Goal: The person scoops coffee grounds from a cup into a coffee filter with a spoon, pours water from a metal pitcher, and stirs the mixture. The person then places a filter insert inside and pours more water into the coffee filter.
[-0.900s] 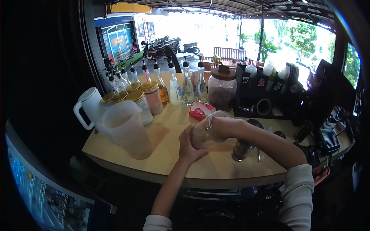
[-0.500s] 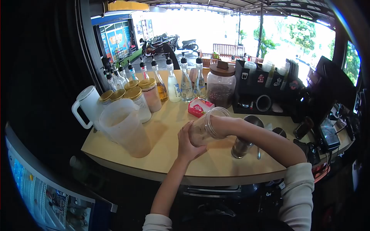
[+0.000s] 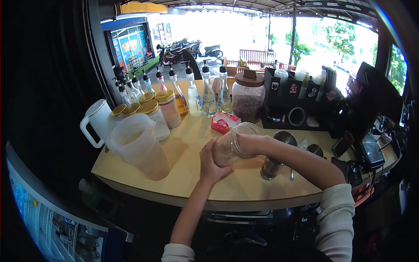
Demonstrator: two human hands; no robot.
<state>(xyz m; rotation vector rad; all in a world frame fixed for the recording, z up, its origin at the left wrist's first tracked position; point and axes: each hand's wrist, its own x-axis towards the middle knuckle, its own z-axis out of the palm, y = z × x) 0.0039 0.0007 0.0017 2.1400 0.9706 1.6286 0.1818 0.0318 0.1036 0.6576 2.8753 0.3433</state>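
Note:
A clear jar (image 3: 226,150) is tilted over the wooden counter, its mouth toward the right. My left hand (image 3: 210,163) is wrapped round the jar's base. My right hand (image 3: 248,145) reaches in through the mouth; its fingers are inside the jar and too blurred by the wall to make out. Just behind the jar lies a red and white packet (image 3: 225,122). To the right, partly behind my right forearm, stands a metal cup (image 3: 271,168).
A frosted pitcher (image 3: 142,148), a white jug (image 3: 99,120) and gold-lidded jars (image 3: 168,109) stand on the counter's left. Several pump bottles (image 3: 195,98) line the back beside a wooden-lidded jar (image 3: 248,98). A black cup organizer (image 3: 290,102) stands at the right.
The whole view has shifted slightly, so the counter items appear a little further left. Both hands keep their places on and in the tilted jar.

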